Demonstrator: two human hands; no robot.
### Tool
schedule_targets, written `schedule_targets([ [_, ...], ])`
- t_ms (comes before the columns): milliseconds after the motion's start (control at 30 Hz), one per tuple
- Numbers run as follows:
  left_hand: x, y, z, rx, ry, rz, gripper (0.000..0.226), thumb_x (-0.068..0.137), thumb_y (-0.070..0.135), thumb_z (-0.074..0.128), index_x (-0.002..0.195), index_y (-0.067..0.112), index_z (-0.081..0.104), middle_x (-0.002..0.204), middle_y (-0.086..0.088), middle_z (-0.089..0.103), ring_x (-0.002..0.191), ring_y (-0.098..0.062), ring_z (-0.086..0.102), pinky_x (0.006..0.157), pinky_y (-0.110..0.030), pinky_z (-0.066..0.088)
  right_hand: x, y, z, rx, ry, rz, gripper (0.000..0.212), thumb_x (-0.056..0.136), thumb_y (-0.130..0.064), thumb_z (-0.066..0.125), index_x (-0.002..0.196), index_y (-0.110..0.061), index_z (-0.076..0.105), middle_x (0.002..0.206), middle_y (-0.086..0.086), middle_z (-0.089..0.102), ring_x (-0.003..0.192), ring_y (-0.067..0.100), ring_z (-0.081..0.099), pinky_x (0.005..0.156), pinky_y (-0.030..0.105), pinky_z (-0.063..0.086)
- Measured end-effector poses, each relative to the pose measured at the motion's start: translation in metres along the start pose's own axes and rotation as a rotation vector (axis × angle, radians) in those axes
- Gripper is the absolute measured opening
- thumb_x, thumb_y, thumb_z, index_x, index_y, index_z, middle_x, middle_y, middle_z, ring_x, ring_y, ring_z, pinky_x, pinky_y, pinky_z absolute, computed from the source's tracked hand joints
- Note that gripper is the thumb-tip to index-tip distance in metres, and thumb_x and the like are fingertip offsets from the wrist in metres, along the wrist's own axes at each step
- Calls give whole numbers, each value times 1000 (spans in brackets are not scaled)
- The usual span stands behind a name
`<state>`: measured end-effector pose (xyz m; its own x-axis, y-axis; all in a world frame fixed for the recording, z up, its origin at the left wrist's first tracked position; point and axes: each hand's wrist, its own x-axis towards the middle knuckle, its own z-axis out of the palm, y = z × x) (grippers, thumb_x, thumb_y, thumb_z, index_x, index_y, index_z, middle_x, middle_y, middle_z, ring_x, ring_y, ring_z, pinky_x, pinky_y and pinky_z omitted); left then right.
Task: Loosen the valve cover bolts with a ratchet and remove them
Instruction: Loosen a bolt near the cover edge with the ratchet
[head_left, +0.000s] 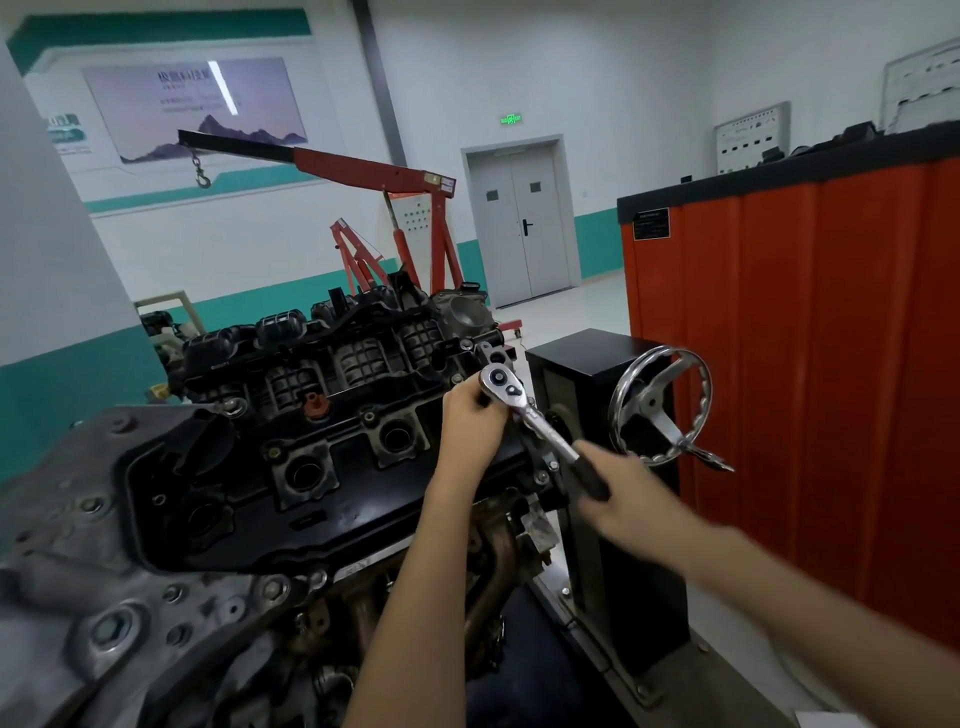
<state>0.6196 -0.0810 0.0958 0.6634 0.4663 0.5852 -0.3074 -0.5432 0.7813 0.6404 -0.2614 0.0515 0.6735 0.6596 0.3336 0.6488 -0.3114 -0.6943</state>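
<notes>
The black valve cover (332, 488) lies on top of the engine, with open plug wells along its middle. A chrome ratchet (524, 410) stands over the cover's right end. My left hand (472, 415) is curled around the socket just under the ratchet head. My right hand (623, 499), blurred, grips the ratchet's black handle to the lower right. One small bolt (542, 476) shows at the cover's front right edge, and another bolt (317, 577) sits at the front edge. The fastener under the socket is hidden.
A chrome handwheel (660, 405) on the black engine stand (587, 374) sits close to the right of the ratchet. An orange cabinet (810, 364) fills the right side. A red engine hoist (395, 208) stands behind the engine. The grey timing cover (78, 519) is at the left.
</notes>
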Motion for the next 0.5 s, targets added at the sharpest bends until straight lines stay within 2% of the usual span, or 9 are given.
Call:
schedule_targets([
  [67,-1,3,2,23,-2,-6,27,89,0,54,66,13,61,65,-1,55,61,-7,43,56,-17,35,22,6,-44,-298,-40,-76,24,88,-4,60,105,-19,55,72,-4,54,57,8,53,49,17,40],
  [133,-2,0,1,-22,36,-14,28,90,1,55,68,16,63,63,7,56,60,-3,43,55,-14,35,39,0,-64,-569,14,-171,18,89,-10,58,105,-17,53,70,-7,52,62,14,56,54,21,39],
  [167,-3,-2,0,-49,68,-18,28,91,1,55,70,17,63,62,11,56,58,1,43,56,-14,36,41,-3,-63,-614,57,-190,16,89,-12,57,102,-18,51,70,-6,51,65,17,57,56,23,39],
  [233,-5,-5,1,-74,105,-26,23,91,1,54,75,12,65,65,10,57,61,0,46,61,-19,38,29,-2,-39,-488,115,-136,16,89,-12,59,95,-21,47,69,-5,52,62,17,57,54,21,40],
  [300,-6,-6,4,-93,111,-4,29,91,1,58,68,19,63,63,13,59,63,0,49,63,-17,41,2,-5,1,-167,153,-23,19,87,-9,61,93,-20,47,65,-3,52,53,11,52,46,19,38],
  [400,-7,-3,8,-130,116,5,45,91,4,63,56,29,52,51,20,53,55,7,43,57,-10,38,-15,-28,64,269,210,83,22,84,-6,59,100,-19,51,70,12,57,55,22,55,48,29,44],
  [500,-6,-4,8,-217,109,-22,47,91,10,65,49,29,55,51,18,52,67,0,49,68,-16,42,-12,-48,96,412,225,95,18,85,-3,55,96,-17,49,70,8,53,53,13,50,47,23,42],
])
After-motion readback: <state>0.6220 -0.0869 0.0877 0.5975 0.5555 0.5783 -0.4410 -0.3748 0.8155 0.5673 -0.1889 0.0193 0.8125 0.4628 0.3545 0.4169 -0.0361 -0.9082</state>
